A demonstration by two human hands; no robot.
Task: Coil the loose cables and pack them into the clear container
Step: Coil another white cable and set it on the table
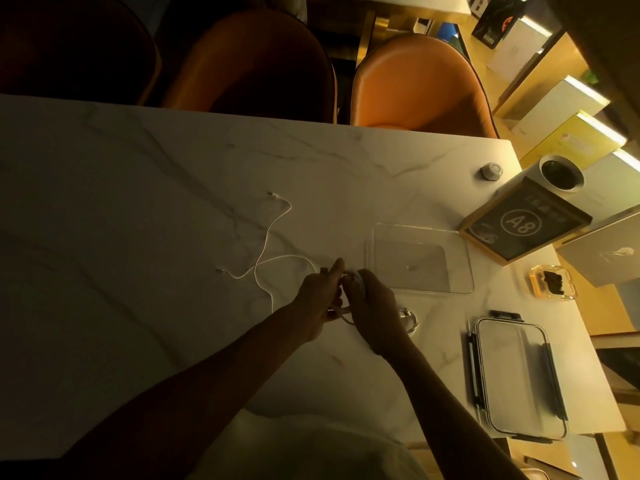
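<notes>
left hand (320, 299) and right hand (372, 306) both grip a coiled bundle of white cable (277, 230) | loose end trails left across the table (138, 202); container (420, 258) open beside right hand; lid (519, 375) nearer; A8 sign (523, 223) beyond

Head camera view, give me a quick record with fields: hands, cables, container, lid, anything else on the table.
left hand: grips the white cable, index finger extended
right hand: curled round a partly wound coil
white cable: mostly loose on the marble table, both plugs free
clear container: open, empty, right of the hands
lid: lying apart, nearer the person
second cable: small bundle beside the right hand
table sign: marked A8
</notes>
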